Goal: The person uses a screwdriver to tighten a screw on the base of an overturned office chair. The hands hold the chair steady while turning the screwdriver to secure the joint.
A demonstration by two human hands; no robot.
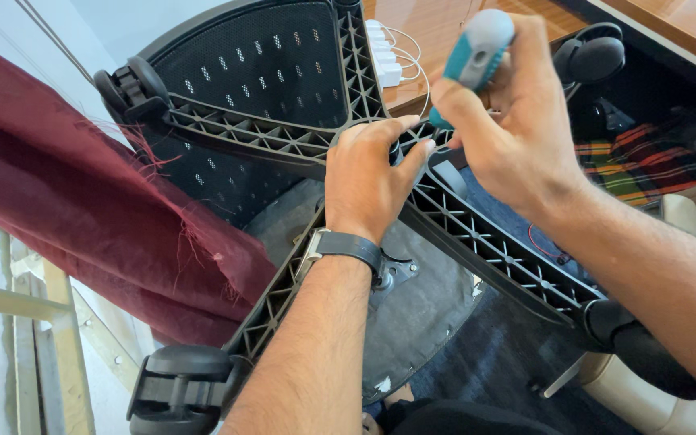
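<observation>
Casters come first, nearest the camera: one black caster [177, 387] at the lower left and another [646, 354] at the lower right, each on the end of a ribbed black arm of an upturned chair base [493, 250]. Between those arms shows the grey underside of the seat [428, 314] with a metal bracket. The left hand [368, 173], a dark watch [348, 246] on its wrist, rests on the hub where the arms meet, fingers curled down onto the plastic, its grip closed over the hub. Just beside it, the right hand [509, 121] is wrapped around the teal and grey handle of a screwdriver [473, 52], the shaft angled down toward the hub next to the left fingertips. Left of the base hangs dark red cloth [82, 193] with frayed edges. Farther off, the mesh chair back [267, 72] lies under a third arm, and white chargers [384, 56] sit on a wooden surface [437, 32].
</observation>
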